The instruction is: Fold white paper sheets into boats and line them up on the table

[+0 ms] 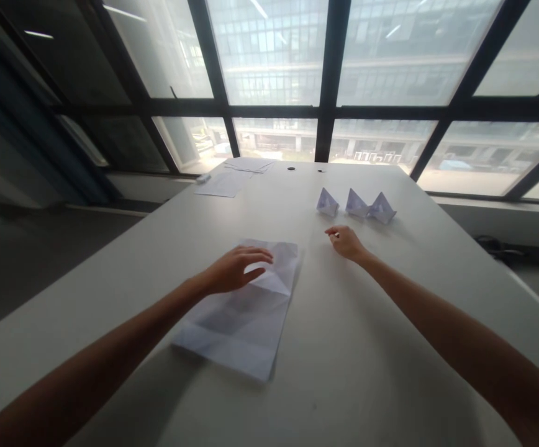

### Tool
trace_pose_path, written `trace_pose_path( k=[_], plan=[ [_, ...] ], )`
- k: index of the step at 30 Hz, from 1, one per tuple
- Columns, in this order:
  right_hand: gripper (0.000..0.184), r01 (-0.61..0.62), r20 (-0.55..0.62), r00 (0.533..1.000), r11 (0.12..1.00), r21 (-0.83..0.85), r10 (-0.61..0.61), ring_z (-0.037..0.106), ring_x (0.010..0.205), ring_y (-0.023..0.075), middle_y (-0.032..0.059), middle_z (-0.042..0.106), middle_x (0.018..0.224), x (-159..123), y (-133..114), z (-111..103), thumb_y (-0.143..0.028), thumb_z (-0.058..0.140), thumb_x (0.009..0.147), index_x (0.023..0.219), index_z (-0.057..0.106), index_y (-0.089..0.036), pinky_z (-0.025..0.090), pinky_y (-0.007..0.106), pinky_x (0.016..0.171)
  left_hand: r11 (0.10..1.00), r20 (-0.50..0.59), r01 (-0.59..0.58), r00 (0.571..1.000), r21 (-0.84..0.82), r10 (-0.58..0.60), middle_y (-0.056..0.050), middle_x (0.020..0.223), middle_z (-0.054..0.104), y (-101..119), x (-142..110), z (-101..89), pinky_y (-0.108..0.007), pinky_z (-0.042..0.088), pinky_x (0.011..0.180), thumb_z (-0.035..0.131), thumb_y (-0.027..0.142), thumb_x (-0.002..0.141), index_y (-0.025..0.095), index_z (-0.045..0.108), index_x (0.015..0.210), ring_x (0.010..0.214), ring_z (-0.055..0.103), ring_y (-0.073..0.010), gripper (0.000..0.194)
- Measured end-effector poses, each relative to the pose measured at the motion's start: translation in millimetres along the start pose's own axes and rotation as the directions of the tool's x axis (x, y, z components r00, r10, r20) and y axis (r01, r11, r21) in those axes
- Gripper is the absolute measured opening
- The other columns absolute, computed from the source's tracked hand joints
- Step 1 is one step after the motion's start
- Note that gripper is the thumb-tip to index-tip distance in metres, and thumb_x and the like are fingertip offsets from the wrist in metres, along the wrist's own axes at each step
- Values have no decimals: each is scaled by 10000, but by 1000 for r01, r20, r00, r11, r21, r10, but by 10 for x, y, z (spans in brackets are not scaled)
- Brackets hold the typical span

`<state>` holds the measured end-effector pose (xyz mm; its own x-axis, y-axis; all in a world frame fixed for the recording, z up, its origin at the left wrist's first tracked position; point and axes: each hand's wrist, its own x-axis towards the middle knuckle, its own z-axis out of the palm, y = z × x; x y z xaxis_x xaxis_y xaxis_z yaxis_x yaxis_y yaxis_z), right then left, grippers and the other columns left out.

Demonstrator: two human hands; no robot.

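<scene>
A creased sheet of white paper (pixel 246 329) lies unfolded on the table in front of me, crossed by several fold lines. My left hand (pixel 239 270) is over its upper part, fingers stretched out and the thumb apart; whether it presses on the sheet I cannot tell. To the right of the paper, my right hand (pixel 344 242) is low over the table with its fingers curled closed. A tiny pale spot shows at those fingers, too small to name. Just beyond that hand stand three folded paper boats (pixel 328 203), two of them touching.
Flat white sheets (pixel 223 184) lie at the table's far left, with a small white object (pixel 203 179) beside them. Two dark round spots, one a cable hole (pixel 290 168), mark the far end of the white table (pixel 344 347). Large framed windows rise behind it.
</scene>
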<state>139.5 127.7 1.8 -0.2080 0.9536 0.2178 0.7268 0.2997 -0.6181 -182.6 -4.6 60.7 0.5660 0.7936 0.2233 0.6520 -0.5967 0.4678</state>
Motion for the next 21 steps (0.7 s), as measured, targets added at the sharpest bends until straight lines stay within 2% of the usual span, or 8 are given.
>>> trace_pose_path(
  k=[3,5,7,10,13,16,18,21],
  plan=[
    [343,92,-62,994,995,36,-90,643,1044,221,116,706,1127,-389,-281,71,-98,475,868,1093,730,-145,462,350,997,980,106,60,991,191,-81,-44,1507,501,-199,-451,-61,-485,255,1193,652,472,877,354,544,1417,1437,406,-286,563],
    [361,257,-131,959,966,29,-251,600,1119,244,130,687,1138,-684,-515,131,-110,456,887,1140,712,-139,443,378,1038,957,193,74,972,282,-132,-55,1612,307,-200,-571,46,-528,156,1211,586,553,905,352,411,1508,1509,243,-307,659],
    [419,362,-80,929,932,4,-361,561,1193,251,148,648,1249,-973,-717,195,-112,428,903,1247,665,-139,433,393,1064,938,250,63,956,340,-155,-71,1645,186,-96,-533,258,-553,97,1212,501,604,935,327,299,1560,1530,148,-320,713],
    [497,425,61,904,903,-56,-422,453,1360,261,147,523,1465,-1295,-814,273,-179,395,953,1434,516,-153,358,429,1148,926,255,8,960,376,-112,-90,1659,132,202,-246,701,-587,55,1205,411,627,962,270,192,1594,1539,70,-331,758],
    [530,325,128,942,936,-133,-309,346,1461,261,170,421,1557,-1406,-598,252,-221,337,987,1497,426,-109,270,459,1202,932,199,-48,980,359,-26,-111,1664,124,551,171,1158,-590,60,1207,415,637,952,222,141,1605,1542,56,-326,821],
    [553,179,165,976,958,-223,-144,283,1497,278,177,369,1586,-1384,-201,73,-309,284,1022,1517,388,-87,218,509,1214,937,149,-61,989,343,10,-159,1654,154,821,548,1485,-598,68,1206,413,603,955,147,187,1594,1538,81,-342,818],
    [593,151,184,978,945,-289,-99,241,1512,285,168,331,1604,-1359,60,-104,-386,257,1036,1532,353,-76,178,540,1218,940,155,-66,988,333,15,-158,1653,152,929,717,1600,-611,66,1202,373,630,957,132,200,1590,1536,80,-355,824],
    [639,109,163,986,907,-407,-45,222,1518,283,160,286,1622,-1339,353,-344,-458,247,1034,1544,328,-81,156,546,1220,936,179,-71,984,345,8,-153,1655,132,995,832,1650,-593,42,1212,306,693,951,109,206,1586,1538,58,-353,869]
  ],
)
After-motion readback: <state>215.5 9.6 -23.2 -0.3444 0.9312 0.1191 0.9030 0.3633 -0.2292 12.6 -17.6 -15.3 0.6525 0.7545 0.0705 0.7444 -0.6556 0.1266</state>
